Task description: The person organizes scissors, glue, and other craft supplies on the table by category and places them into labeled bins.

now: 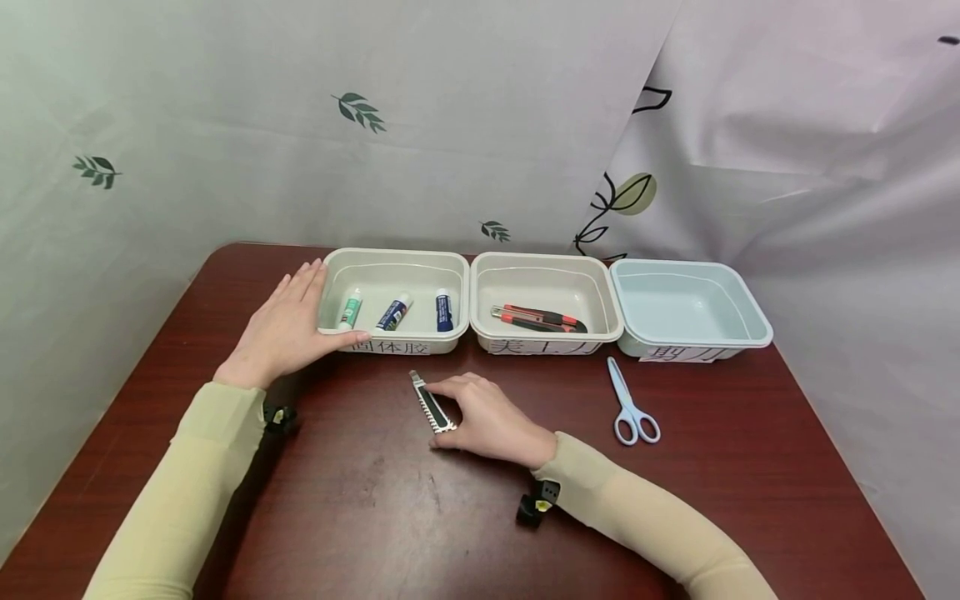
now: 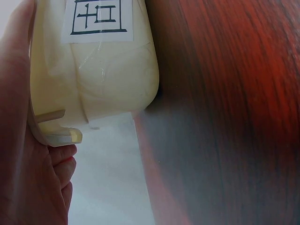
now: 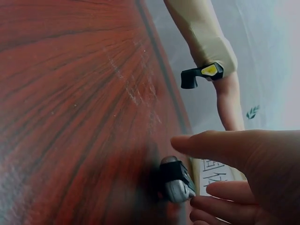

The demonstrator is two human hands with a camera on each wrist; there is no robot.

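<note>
My left hand rests on the left corner of a cream bin, fingers along its side rim and thumb across the front rim. The bin holds a green glue stick and two blue glue sticks. On the table, a utility knife with a dark and white handle lies in front of this bin. Around it is my right hand, forefinger near its upper part and thumb by its rear end. In the right wrist view, the thumb stands apart from the knife; finger contact is unclear.
A middle bin contains red-and-black utility knives. To its right stands a light blue bin. Light blue scissors lie in front of that one. Paper labels mark the bin fronts, and a patterned cloth hangs behind the table.
</note>
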